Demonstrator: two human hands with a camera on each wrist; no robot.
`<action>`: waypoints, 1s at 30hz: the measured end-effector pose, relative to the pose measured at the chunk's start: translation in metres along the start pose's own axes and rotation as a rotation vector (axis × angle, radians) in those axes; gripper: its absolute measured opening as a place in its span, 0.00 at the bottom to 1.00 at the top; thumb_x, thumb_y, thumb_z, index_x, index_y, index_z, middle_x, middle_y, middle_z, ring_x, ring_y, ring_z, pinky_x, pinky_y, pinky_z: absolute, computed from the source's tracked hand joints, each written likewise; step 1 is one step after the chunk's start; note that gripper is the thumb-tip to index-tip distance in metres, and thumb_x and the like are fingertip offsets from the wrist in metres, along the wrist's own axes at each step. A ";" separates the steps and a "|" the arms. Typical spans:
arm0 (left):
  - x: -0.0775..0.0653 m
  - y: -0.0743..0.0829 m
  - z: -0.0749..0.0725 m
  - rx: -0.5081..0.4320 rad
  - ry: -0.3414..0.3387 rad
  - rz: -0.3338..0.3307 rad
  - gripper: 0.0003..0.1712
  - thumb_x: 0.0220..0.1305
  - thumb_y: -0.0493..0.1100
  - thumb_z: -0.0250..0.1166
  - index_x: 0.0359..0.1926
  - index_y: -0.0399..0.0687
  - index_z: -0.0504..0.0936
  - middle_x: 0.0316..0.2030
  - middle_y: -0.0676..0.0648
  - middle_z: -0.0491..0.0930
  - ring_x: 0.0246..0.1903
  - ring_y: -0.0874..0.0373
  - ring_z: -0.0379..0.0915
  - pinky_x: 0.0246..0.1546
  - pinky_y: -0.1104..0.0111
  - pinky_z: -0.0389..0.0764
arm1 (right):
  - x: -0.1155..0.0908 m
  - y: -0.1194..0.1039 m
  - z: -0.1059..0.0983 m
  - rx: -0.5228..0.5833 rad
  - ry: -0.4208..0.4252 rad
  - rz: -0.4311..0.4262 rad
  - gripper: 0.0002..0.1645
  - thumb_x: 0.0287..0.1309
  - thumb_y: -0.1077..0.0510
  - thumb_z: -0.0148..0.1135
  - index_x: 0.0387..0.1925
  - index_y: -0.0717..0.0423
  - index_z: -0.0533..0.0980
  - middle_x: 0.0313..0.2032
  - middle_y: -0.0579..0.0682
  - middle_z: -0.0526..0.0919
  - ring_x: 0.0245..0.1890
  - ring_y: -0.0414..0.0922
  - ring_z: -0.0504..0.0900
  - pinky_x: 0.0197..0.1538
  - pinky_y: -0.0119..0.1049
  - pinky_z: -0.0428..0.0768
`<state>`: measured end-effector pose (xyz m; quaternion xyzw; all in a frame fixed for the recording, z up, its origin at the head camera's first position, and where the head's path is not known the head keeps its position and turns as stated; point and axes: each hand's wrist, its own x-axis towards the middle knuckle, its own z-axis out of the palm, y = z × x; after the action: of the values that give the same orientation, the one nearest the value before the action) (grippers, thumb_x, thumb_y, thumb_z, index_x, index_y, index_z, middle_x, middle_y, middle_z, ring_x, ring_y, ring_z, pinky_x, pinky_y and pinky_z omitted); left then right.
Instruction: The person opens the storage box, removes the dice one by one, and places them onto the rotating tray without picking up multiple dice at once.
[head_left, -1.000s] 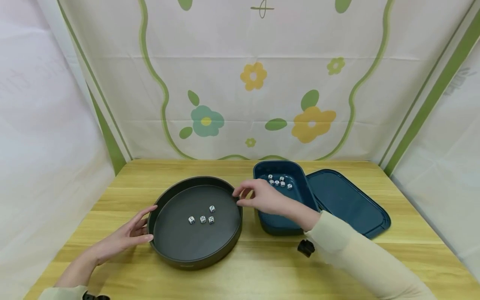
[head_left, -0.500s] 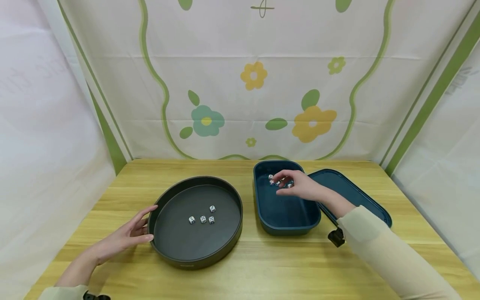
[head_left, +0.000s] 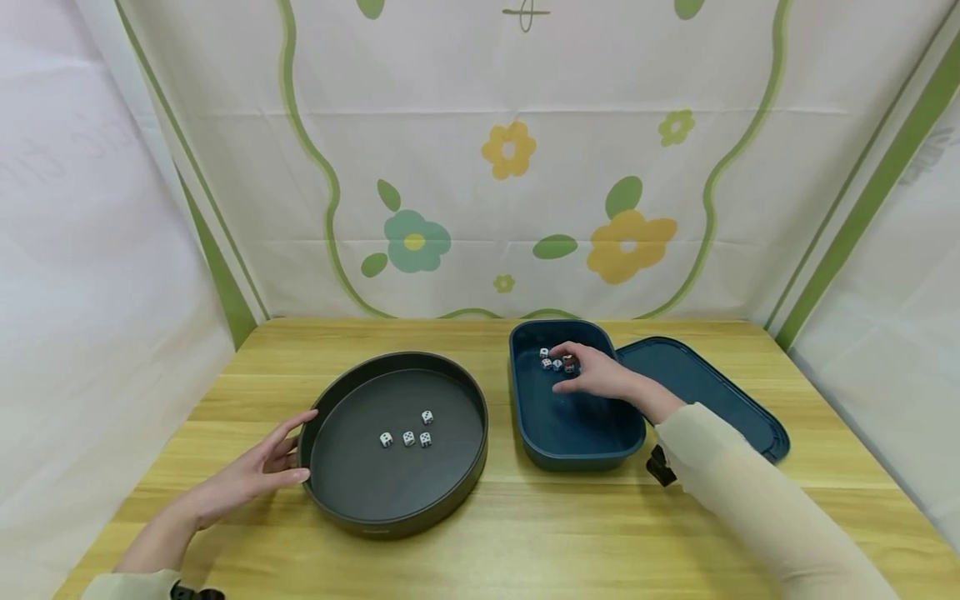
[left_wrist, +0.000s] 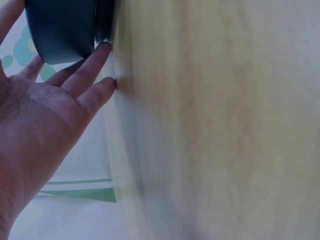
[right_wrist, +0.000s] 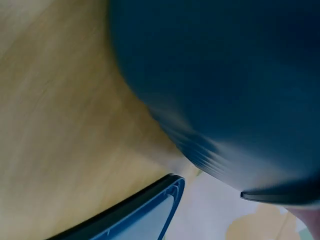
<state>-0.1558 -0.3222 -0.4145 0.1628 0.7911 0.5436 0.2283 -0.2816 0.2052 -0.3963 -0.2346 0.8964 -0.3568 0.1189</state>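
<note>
A round dark pan (head_left: pixel 375 487) holds several white dice, among them one die (head_left: pixel 427 417) set a little behind the others. My left hand (head_left: pixel 258 467) rests against the pan's left rim with its fingers spread; in the left wrist view the fingers of that left hand (left_wrist: pixel 47 112) lie along the pan's outer wall (left_wrist: pixel 62 30). Inside the blue rectangular box (head_left: pixel 577 457), several more dice (head_left: pixel 546 364) lie toward the back. Above them is my right hand (head_left: pixel 600 375), thumb and fingers apart and bent. It partly covers the dice, and contact with any of them cannot be made out.
The blue lid (head_left: pixel 701 392) lies on the wooden table (head_left: pixel 540 533) at the box's right side, close against it. A white cloth wall with printed flowers (head_left: pixel 510 150) rises behind the table, with more white cloth on both sides.
My right hand has gone from the pan's right rim over to the box and hovers at the dice there. The left hand and the dice in the pan stay as they were.
</note>
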 end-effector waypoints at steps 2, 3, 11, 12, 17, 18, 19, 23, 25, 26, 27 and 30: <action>0.001 0.000 0.000 -0.006 -0.003 0.000 0.45 0.71 0.37 0.56 0.77 0.52 0.38 0.72 0.26 0.39 0.68 0.27 0.39 0.50 0.75 0.69 | 0.002 0.001 0.001 -0.017 0.000 0.034 0.36 0.58 0.57 0.69 0.64 0.64 0.66 0.61 0.64 0.69 0.59 0.61 0.70 0.56 0.54 0.71; 0.001 0.000 0.000 -0.010 -0.005 -0.001 0.44 0.71 0.37 0.56 0.77 0.53 0.38 0.72 0.26 0.39 0.68 0.27 0.39 0.50 0.75 0.69 | 0.003 0.001 0.001 -0.019 -0.003 0.049 0.36 0.58 0.57 0.69 0.64 0.64 0.65 0.62 0.64 0.68 0.59 0.60 0.70 0.56 0.54 0.71; 0.001 0.000 -0.001 -0.021 -0.008 -0.018 0.45 0.72 0.38 0.56 0.77 0.53 0.37 0.72 0.27 0.36 0.69 0.28 0.36 0.51 0.74 0.69 | 0.009 0.003 0.006 -0.024 -0.022 0.111 0.38 0.58 0.57 0.69 0.66 0.64 0.63 0.61 0.65 0.69 0.56 0.58 0.72 0.54 0.52 0.72; 0.001 0.000 -0.001 -0.019 -0.008 -0.020 0.45 0.72 0.38 0.56 0.77 0.53 0.37 0.72 0.27 0.36 0.69 0.28 0.36 0.51 0.74 0.69 | 0.009 0.004 0.006 -0.025 -0.030 0.111 0.38 0.58 0.58 0.69 0.66 0.65 0.63 0.61 0.66 0.68 0.56 0.58 0.72 0.54 0.52 0.73; 0.000 0.000 -0.001 -0.013 -0.006 -0.028 0.45 0.72 0.38 0.56 0.77 0.53 0.37 0.72 0.27 0.37 0.69 0.28 0.36 0.52 0.73 0.69 | 0.008 0.004 0.010 -0.016 -0.046 0.083 0.36 0.58 0.60 0.68 0.65 0.66 0.64 0.62 0.66 0.68 0.56 0.60 0.73 0.55 0.51 0.73; 0.000 0.000 -0.001 -0.014 -0.005 -0.029 0.45 0.72 0.38 0.56 0.77 0.53 0.38 0.72 0.27 0.37 0.69 0.28 0.37 0.51 0.73 0.69 | 0.007 0.004 0.010 -0.017 -0.045 0.072 0.36 0.58 0.60 0.68 0.64 0.66 0.65 0.61 0.66 0.69 0.56 0.60 0.73 0.55 0.51 0.73; 0.000 0.000 0.000 -0.015 -0.004 -0.028 0.45 0.72 0.38 0.56 0.77 0.53 0.37 0.72 0.27 0.37 0.69 0.28 0.37 0.51 0.73 0.69 | 0.007 0.004 0.011 -0.013 -0.045 0.061 0.35 0.58 0.61 0.68 0.64 0.66 0.65 0.60 0.66 0.69 0.55 0.60 0.74 0.55 0.50 0.73; 0.000 0.001 0.000 -0.012 -0.003 -0.026 0.45 0.72 0.38 0.56 0.77 0.53 0.37 0.72 0.27 0.37 0.69 0.28 0.36 0.51 0.74 0.69 | 0.007 0.005 0.014 0.002 -0.053 0.033 0.32 0.58 0.64 0.67 0.62 0.67 0.68 0.58 0.64 0.72 0.54 0.58 0.75 0.53 0.48 0.75; 0.000 0.001 0.000 -0.002 0.000 -0.032 0.45 0.72 0.39 0.56 0.77 0.54 0.38 0.72 0.27 0.37 0.69 0.28 0.37 0.53 0.71 0.69 | 0.007 0.007 0.015 0.002 -0.059 0.024 0.30 0.58 0.65 0.67 0.61 0.66 0.69 0.56 0.62 0.73 0.52 0.57 0.76 0.52 0.46 0.76; 0.000 0.001 0.000 0.004 0.001 -0.033 0.44 0.72 0.39 0.56 0.77 0.54 0.38 0.72 0.27 0.37 0.69 0.28 0.37 0.54 0.69 0.69 | 0.008 0.007 0.016 -0.001 -0.061 0.020 0.29 0.58 0.65 0.67 0.60 0.66 0.70 0.55 0.62 0.74 0.52 0.56 0.76 0.51 0.45 0.76; 0.000 0.001 0.000 0.010 0.001 -0.033 0.44 0.72 0.39 0.56 0.77 0.54 0.38 0.72 0.27 0.37 0.69 0.27 0.37 0.55 0.66 0.68 | 0.008 0.008 0.017 -0.006 -0.061 0.015 0.28 0.57 0.66 0.67 0.59 0.66 0.71 0.54 0.61 0.75 0.51 0.55 0.77 0.51 0.44 0.77; 0.000 0.000 0.000 0.017 0.007 -0.048 0.45 0.72 0.40 0.56 0.77 0.55 0.38 0.73 0.28 0.37 0.69 0.29 0.37 0.56 0.63 0.68 | 0.009 0.009 0.019 -0.026 -0.064 -0.006 0.23 0.56 0.66 0.68 0.54 0.64 0.75 0.49 0.57 0.79 0.47 0.52 0.78 0.49 0.43 0.77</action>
<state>-0.1561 -0.3222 -0.4141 0.1437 0.8003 0.5317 0.2371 -0.2855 0.1951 -0.4169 -0.2498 0.8961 -0.3377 0.1435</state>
